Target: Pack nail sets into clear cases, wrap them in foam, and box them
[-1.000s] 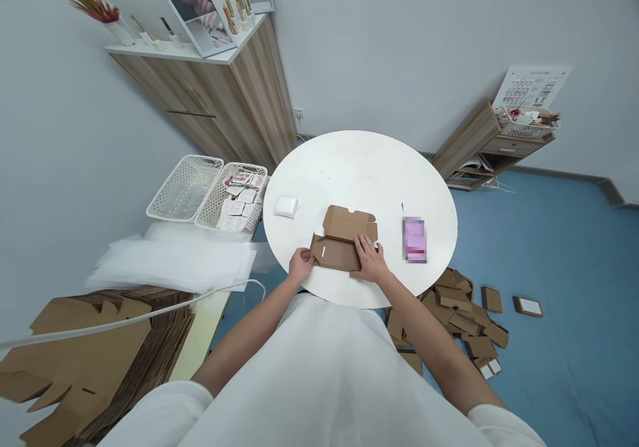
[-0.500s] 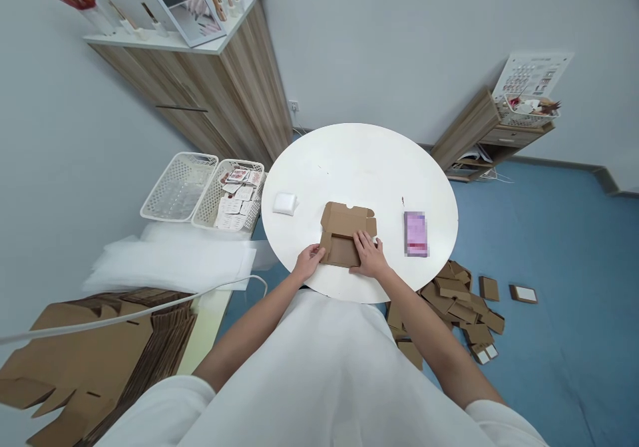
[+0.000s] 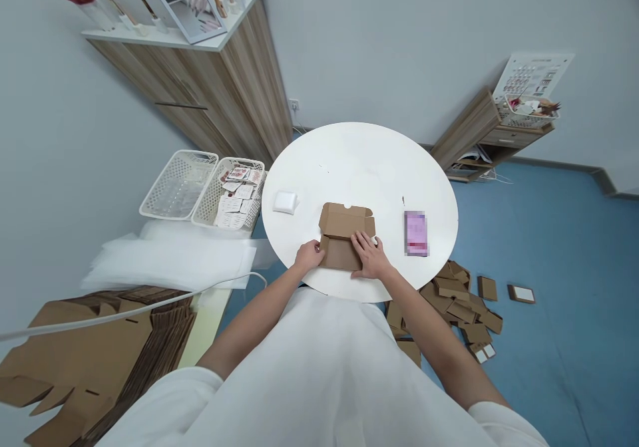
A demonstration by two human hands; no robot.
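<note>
Head view: cardboard box (image 3: 340,253) laid lengthwise left-to-right; left end pinched by left hand (image 3: 309,255), right end covered by spread right hand (image 3: 371,257).

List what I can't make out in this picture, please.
All in the head view:
Cardboard box: part of its right side, hidden by the right hand.
Purple item: surface detail, blurred into pixel blocks.
Cards: wording, too small.
Framed picture: top, cut off by the image's upper edge.
</note>
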